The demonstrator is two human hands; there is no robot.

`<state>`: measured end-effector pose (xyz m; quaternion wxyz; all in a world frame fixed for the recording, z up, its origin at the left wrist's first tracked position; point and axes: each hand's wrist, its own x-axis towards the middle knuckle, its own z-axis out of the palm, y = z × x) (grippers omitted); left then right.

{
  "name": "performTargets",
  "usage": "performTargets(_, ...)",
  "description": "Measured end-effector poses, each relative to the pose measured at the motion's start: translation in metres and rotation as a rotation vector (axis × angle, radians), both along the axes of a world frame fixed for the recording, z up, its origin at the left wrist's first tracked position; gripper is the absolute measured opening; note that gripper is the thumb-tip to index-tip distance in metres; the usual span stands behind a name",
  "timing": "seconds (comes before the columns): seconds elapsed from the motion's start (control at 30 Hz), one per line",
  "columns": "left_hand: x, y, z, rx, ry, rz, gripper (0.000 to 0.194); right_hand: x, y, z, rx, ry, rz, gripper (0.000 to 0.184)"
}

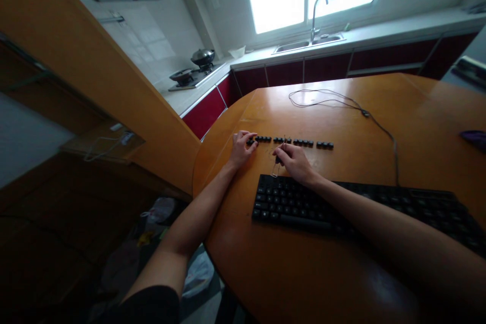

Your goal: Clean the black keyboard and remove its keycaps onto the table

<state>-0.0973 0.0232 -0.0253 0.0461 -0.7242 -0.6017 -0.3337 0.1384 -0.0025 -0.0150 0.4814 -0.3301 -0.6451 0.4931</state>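
Note:
A row of small black keycaps (303,143) in short groups lies across the wooden table (243,258). At the row's left end, my left hand (242,148) rests on the table, thumb and forefinger closed around a black keycap (249,142). My right hand (294,159) grips a keycap puller with a dark handle; its wire loop (274,169) points down toward the top left corner of a black keyboard (299,202). More thin wire sticks up above the right fingers, in front of the row. The right forearm crosses over the keyboard and hides part of its keys.
A grey cable (393,144) runs from the keyboard to a loose loop at the table's far side. Something dark purple (474,137) lies at the right edge. Beyond are a sink (292,47), a stove (197,77) with pans, and a wooden partition (125,55) at left.

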Motion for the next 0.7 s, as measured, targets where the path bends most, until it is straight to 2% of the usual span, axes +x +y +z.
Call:
performTargets(0.13, 0.003, -0.002, -0.001, -0.022, -0.007, -0.003, 0.028, 0.001, 0.001, 0.010, 0.005, 0.015, -0.024, 0.032)
performTargets(0.37, 0.008, -0.005, -0.004, 0.022, -0.031, -0.076, 0.025, 0.014, 0.003, 0.048, 0.060, 0.032, -0.031, 0.024)
performTargets(0.47, 0.009, -0.004, -0.004, 0.060, -0.056, -0.135, 0.025, 0.025, 0.004, 0.058, 0.095, 0.011, -0.013, 0.024)
performTargets(0.57, 0.011, -0.003, -0.003, 0.094, -0.090, -0.245, 0.022, 0.037, 0.007, 0.054, 0.134, -0.038, -0.001, 0.025)
performTargets(0.7, 0.016, -0.005, -0.003, 0.089, -0.139, -0.388, 0.014, 0.047, 0.009, 0.034, 0.181, -0.129, -0.047, 0.024)
